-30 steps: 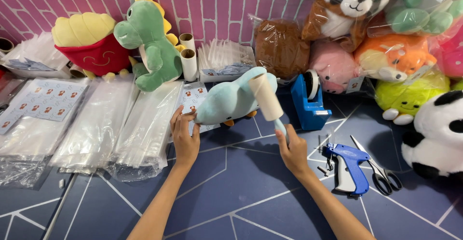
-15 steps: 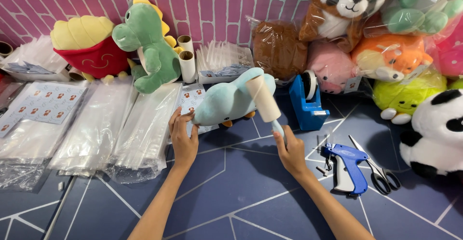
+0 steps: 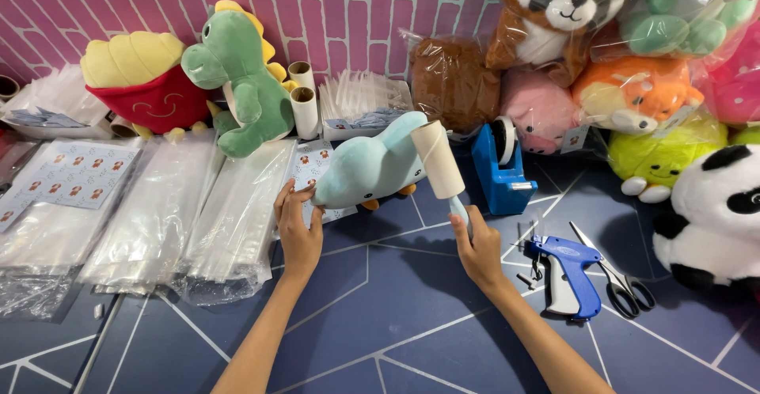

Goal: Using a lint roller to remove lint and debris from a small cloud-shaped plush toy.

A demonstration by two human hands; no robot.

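Lint roller (image 3: 440, 159) shifted slightly along light-blue plush (image 3: 370, 171); right hand (image 3: 477, 245) fingers closed round its handle, left hand (image 3: 297, 228) fingers pinching plush end. Sticker sheet (image 3: 77, 176) lies at counter left, on clear bags (image 3: 154, 212).

The plush toy (image 3: 372, 168) lies between the bag stacks (image 3: 190, 212) at left and the tape dispenser (image 3: 500, 168) at right.

Place: a plush-toy packing station, workshop type. Bagged soft toys (image 3: 633, 93) are piling along a pink brick-pattern wall (image 3: 348, 6). Stacks of clear plastic bags (image 3: 150, 212) and a sheet of stickers (image 3: 67, 176) are lying on the dark blue surface (image 3: 396, 331). A blue tape dispenser (image 3: 503, 168), a blue tagging gun (image 3: 566, 271) and scissors (image 3: 617, 283) are sitting close by.
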